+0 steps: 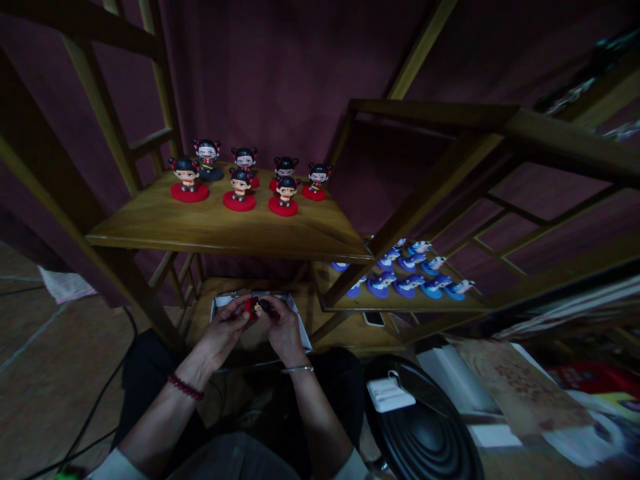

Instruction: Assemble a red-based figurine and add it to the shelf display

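Between my hands is a small figurine (257, 307) with a black-haired head and a red base. My left hand (227, 328) pinches it at the red base. The fingers of my right hand (284, 331) close around its dark head. Both hands are above an open white box (303, 333) on the low shelf, and the box's contents are mostly hidden by them. On the wooden shelf above, several similar figurines (239, 189) with black hair buns stand on round bases, most of them red.
Several blue and purple figurines (381, 283) fill a lower shelf (345, 305) at right. A phone (373, 319) lies beneath it. Wooden posts (145, 287) frame the shelving. A black round ribbed object (430, 433) carries a white block (390, 395). Papers (460, 380) lie right; cables (95, 400) cross the floor left.
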The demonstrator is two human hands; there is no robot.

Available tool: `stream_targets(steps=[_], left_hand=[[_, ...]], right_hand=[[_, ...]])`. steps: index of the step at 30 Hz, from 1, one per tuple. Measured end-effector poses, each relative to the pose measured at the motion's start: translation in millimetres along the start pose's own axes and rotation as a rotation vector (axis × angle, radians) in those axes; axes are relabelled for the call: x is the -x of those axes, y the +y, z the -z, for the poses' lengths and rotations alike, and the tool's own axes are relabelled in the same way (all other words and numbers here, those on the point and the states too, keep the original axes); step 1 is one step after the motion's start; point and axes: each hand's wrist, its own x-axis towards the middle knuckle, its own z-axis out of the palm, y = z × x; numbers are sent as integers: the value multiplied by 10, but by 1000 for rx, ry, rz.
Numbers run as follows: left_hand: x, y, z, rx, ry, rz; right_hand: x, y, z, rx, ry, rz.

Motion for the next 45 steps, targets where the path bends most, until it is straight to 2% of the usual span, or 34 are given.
stream_targets(steps=[5,12,19,30,37,45], left_hand=[[4,-19,29,-3,25,3],[51,-24,-30,20,123,30],[123,-62,2,30,85,72],[286,-45,-138,4,145,89],[299,-91,-107,8,112,75],[324,-56,-123,-15,148,106]], right_hand=[[9,26,-23,49,-1,0],[68,68,-56,104,-23,4],[170,-6,-29,185,15,60],[333,-171,7,221,12,47],[374,-171,27,241,12,71],[389,-161,-12,237,6,61]])
